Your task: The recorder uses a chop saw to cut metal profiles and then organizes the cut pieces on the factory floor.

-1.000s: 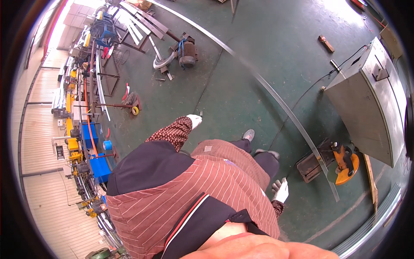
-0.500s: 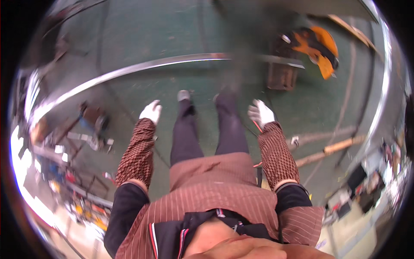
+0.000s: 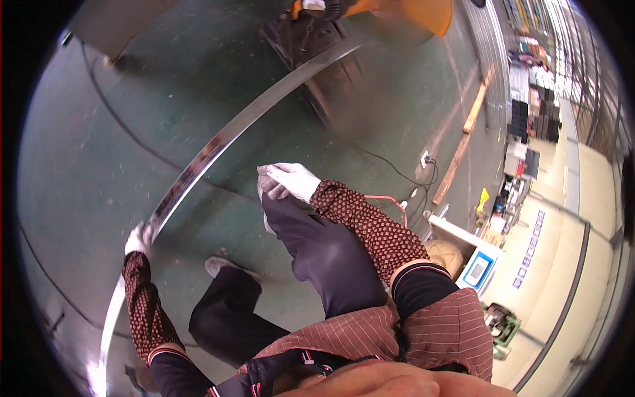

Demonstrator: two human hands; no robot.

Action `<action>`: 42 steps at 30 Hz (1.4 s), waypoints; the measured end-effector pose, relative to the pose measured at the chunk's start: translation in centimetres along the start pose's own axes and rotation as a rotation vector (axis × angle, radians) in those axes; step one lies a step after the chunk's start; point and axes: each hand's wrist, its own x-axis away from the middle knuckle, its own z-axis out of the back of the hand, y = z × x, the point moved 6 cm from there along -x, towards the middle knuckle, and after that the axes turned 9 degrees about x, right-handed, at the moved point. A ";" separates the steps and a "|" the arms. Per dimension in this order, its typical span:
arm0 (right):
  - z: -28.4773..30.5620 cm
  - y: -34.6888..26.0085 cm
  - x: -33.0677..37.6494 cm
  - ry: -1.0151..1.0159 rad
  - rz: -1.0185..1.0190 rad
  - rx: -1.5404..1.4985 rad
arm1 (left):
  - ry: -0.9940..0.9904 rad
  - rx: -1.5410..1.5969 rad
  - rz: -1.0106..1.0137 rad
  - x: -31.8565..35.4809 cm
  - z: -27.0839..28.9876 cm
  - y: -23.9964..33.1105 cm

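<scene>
A long, shiny metal bar (image 3: 256,107) stretches from the lower left to the top middle, looking curved in the fisheye view. My left hand (image 3: 139,239), in a white glove, is closed around it at the left. Toward its far end, the bar passes over a dark, rusty metal block (image 3: 322,99). My right hand (image 3: 290,180) is also gloved in white and hangs above my right shoe, apart from the bar. Its fingers are loosely curled in, with nothing visible in them. Patterned brown sleeve covers reach over both forearms.
An orange machine part (image 3: 433,14) stands beyond the block. Black cables (image 3: 142,147) lie across the green floor. At the right are a wooden pole (image 3: 456,162), a power plug (image 3: 425,159), a white box-like unit (image 3: 477,270) and stacked goods along the wall.
The view has turned to the right and I have stepped closer to the bar. My left hand, empty before, now grips it. My right hand's fingers have curled in.
</scene>
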 end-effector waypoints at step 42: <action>7.6 0.5 -0.2 0.098 0.361 -0.405 | 0.125 0.247 -0.026 -4.7 -2.6 -17.1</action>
